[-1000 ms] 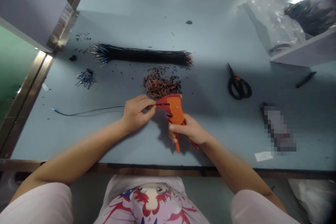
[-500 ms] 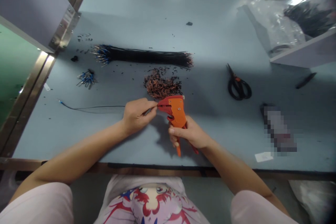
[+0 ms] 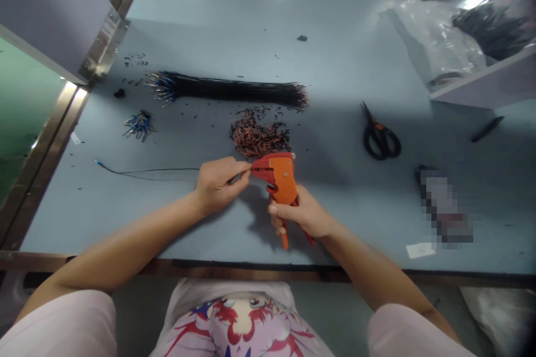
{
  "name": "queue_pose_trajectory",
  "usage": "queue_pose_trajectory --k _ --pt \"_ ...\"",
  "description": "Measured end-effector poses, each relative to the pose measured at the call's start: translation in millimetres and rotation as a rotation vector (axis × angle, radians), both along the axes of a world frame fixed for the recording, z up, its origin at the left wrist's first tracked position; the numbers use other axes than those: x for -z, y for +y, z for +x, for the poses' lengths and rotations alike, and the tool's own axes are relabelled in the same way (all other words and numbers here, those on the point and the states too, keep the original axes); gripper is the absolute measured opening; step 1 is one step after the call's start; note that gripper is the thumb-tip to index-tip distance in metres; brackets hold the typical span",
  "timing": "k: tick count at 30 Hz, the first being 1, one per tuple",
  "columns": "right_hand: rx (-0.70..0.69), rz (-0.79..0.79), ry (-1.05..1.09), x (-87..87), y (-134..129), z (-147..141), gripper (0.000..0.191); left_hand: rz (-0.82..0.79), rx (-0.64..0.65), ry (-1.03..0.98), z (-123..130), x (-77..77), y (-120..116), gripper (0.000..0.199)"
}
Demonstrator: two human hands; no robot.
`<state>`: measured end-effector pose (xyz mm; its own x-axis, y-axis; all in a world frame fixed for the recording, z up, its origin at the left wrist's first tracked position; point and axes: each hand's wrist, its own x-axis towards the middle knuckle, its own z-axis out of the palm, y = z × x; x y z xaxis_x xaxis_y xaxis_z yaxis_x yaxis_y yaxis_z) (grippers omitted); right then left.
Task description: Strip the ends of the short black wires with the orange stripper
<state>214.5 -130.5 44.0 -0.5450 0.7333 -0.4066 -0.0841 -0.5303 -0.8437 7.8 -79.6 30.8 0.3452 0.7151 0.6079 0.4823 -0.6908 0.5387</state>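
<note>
Pinches the black wire (image 3: 159, 169) in the left hand (image 3: 220, 179), the nearer one, running sideways to the left over the table (image 3: 355, 195) from the red nose (image 3: 268, 157) of the orange pliers (image 3: 285, 183), and grips those pliers by the handles in the right hand (image 3: 304, 213).

Left hand (image 3: 221, 183) gripping black wire (image 3: 159, 170) at nose of orange-and-red wire stripper (image 3: 283, 180), right hand (image 3: 299, 213) around stripper handles, scrap pile (image 3: 255, 135) just beyond, wire bundle (image 3: 234, 89) behind it.
</note>
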Motion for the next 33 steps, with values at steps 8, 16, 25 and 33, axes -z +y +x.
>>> queue_pose_trajectory --k 8,16,25,33 --pt "0.061 -0.046 0.122 4.6 4.0 -2.9 0.038 -0.038 -0.027 -0.023 2.0 1.9 3.8 0.010" --pt "0.382 -0.167 0.316 -16.5 22.1 22.7 0.025 -0.018 -0.119 -0.098 -4.5 6.7 11.4 0.005" --pt "0.238 -0.246 0.351 6.9 15.6 9.2 0.027 0.053 -0.069 -0.117 -2.3 4.5 9.1 0.012" --pt "0.158 -0.186 0.296 12.2 13.9 11.4 0.030 0.076 -0.063 -0.114 -2.0 5.8 8.8 0.012"
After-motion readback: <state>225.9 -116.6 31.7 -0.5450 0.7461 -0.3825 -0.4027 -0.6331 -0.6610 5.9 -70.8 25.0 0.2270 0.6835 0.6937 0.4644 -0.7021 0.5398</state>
